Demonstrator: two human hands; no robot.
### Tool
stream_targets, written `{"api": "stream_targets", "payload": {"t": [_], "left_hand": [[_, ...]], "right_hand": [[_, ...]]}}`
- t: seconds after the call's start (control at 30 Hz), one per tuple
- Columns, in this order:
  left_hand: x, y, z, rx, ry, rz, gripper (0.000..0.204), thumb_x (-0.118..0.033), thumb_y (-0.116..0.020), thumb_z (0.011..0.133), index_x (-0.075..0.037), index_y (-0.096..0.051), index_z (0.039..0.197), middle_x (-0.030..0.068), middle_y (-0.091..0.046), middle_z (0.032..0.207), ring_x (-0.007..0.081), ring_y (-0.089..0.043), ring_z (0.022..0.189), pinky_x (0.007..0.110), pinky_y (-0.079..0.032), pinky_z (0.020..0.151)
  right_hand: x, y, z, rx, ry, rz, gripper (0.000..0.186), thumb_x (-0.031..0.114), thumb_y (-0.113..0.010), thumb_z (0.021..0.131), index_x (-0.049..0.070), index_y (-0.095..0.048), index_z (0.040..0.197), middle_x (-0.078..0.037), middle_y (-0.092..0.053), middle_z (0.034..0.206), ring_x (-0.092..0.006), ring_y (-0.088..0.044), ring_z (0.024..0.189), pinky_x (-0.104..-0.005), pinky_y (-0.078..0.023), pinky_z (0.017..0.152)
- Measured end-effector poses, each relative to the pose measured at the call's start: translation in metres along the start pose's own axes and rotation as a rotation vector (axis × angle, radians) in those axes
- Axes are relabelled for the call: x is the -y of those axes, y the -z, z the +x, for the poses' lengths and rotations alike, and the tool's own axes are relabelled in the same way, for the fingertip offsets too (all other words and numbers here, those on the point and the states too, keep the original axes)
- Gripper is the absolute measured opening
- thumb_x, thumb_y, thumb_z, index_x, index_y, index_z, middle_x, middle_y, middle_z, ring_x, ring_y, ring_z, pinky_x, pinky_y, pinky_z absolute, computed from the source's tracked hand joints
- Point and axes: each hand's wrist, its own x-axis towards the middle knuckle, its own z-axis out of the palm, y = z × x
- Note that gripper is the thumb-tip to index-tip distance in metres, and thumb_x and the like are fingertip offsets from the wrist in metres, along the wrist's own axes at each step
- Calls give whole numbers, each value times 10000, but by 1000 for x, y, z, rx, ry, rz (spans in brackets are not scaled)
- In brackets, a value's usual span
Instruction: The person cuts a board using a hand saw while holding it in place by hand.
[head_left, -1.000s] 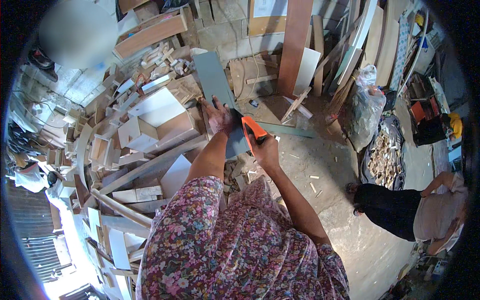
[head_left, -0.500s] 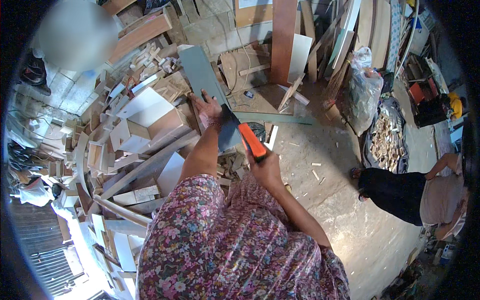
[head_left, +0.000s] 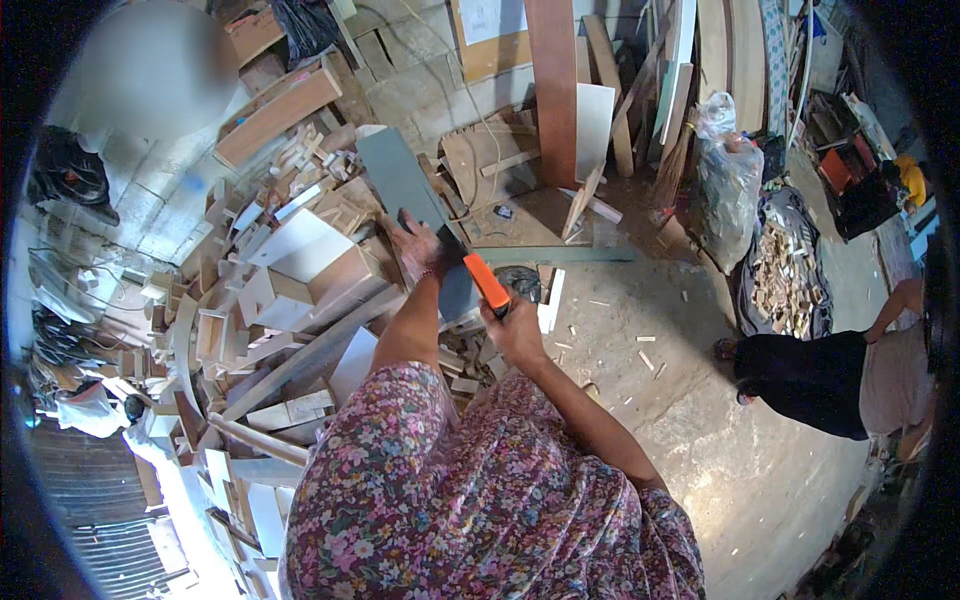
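Note:
A long grey-blue board [head_left: 390,165] slants away from me among the wood pieces. My left hand [head_left: 418,250] lies on it with fingers stretched out and apart, a bracelet at its wrist. My right hand [head_left: 516,328] is closed around the orange-and-black handle of a hand saw [head_left: 484,280]. The saw's dark blade crosses the board just right of my left hand. How deep the blade sits in the board cannot be made out.
Wood offcuts and white box-like pieces [head_left: 300,245] are heaped on the left. Planks lean by the far wall, near a brown board [head_left: 553,90]. Rightward are a filled plastic bag [head_left: 727,195], a sack of wood bits [head_left: 785,265] and another person [head_left: 810,385]. Small scraps dot the floor.
My right hand and the saw have moved forward and left across the board. My left hand keeps its place on the board. The whole view has shifted slightly.

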Motion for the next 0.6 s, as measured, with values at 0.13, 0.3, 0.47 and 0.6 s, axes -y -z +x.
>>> {"api": "stream_targets", "payload": {"t": [0.13,0.3,0.47,0.6], "left_hand": [[42,-8,-35,-434,-451,521,575,-297,-516,794,-67,-318,1283,150,-235,1397,340,-307,1252,430,-279,1011],[-21,32,-34,540,8,223,571,-315,-372,855,-49,-244,1344,136,-158,1434,312,-206,1298,516,-136,1039],[9,8,-56,-67,-147,127,532,-320,-332,884,-71,-248,1347,85,-187,1435,324,-196,1296,556,-109,1032],[12,8,-52,-62,-141,11,520,-245,-357,888,-30,-229,1345,122,-164,1434,357,-156,1305,466,-139,1061]], "right_hand": [[0,-8,-3,68,-51,60,202,162,-611,739,13,-552,862,-213,-565,655,-387,-581,653,-396,-457,556],[-20,2,-1,22,-56,218,193,122,-607,755,-3,-579,900,-124,-599,665,-166,-540,583,-318,-441,575],[19,14,-18,63,-36,58,207,126,-601,784,-8,-564,937,-178,-599,668,-223,-623,629,-333,-454,566],[37,31,-25,108,-56,35,241,136,-624,781,-34,-572,943,-139,-609,698,-177,-574,669,-304,-450,589]]}}
